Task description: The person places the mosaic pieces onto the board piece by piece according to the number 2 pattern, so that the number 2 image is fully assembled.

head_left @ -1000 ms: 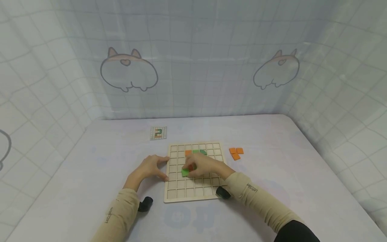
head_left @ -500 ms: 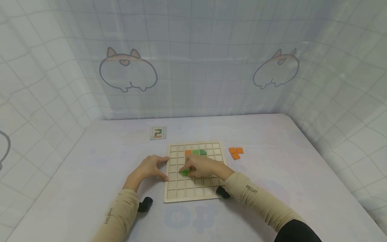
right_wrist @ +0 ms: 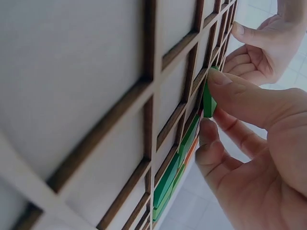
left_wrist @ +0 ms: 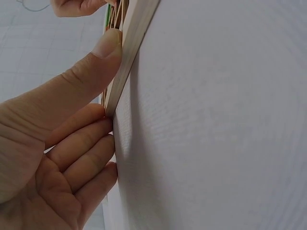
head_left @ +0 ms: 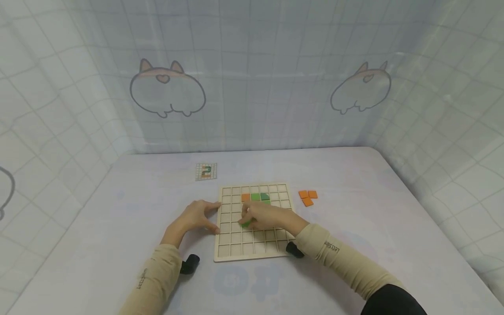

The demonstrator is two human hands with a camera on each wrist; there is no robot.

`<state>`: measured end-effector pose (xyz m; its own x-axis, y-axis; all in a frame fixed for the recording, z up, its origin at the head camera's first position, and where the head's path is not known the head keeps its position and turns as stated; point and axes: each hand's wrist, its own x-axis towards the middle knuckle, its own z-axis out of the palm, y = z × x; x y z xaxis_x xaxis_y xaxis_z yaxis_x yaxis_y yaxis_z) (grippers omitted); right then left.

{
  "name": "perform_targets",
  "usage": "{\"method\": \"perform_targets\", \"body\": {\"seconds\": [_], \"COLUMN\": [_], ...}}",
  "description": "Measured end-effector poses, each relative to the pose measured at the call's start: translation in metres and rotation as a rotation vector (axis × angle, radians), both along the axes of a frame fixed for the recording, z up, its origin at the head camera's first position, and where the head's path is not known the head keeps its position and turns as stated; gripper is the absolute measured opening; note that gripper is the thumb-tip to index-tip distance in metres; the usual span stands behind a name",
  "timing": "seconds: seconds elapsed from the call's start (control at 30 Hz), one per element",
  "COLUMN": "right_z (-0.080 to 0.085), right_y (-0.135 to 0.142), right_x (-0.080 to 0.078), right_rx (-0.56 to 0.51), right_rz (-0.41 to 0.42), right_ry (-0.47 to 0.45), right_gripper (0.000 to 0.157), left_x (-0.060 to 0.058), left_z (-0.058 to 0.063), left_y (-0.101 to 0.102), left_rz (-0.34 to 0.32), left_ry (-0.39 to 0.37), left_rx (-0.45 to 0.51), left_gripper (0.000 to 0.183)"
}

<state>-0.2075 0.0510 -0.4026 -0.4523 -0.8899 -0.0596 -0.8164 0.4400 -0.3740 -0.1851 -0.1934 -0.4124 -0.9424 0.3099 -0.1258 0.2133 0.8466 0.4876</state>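
Observation:
In the head view a wooden grid board lies on the table. Over its middle my right hand pinches a green tile between thumb and fingers. The right wrist view shows that green tile tilted against the grid, its far side hidden by the thumb. Along the board's left edge rests my left hand, thumb and fingers spread and touching the rim. An orange tile, a green tile and a dark green rounded tile sit in a row of cells; others are partly hidden beneath my right hand.
To the board's right lie several loose orange tiles. A small pattern card with a coloured figure on a grid lies behind the board to the left. The white cloth covers the table, and a hanging curtain closes off the back.
The green tile, flat in a cell a second ago, has been tilted up and shifted slightly right with my right hand. My left hand stays at the board's edge.

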Motion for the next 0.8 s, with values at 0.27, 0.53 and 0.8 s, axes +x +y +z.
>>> {"method": "perform_targets", "body": {"seconds": [0.27,0.53,0.8], "right_z": [-0.0022,-0.0061,-0.0077], "right_y": [-0.0007,0.0020,0.0037], "right_x": [0.0002,0.0005,-0.0011], "right_rx": [-0.019,-0.078,-0.053], "right_rz": [0.004,0.059,-0.028], "right_ry": [0.049,0.010,-0.001], "right_gripper": [0.020,0.020,0.026], "left_x": [0.0003,0.0000,0.0005], "left_z": [-0.0006,-0.0023,-0.0027], "left_y": [0.0013,0.0001,0.0006], "left_rz": [0.017,0.002,0.014], "left_ry": [-0.010,0.010,-0.005], "left_rx": [0.014,-0.001,0.020], "left_gripper": [0.086,0.086,0.086]}}
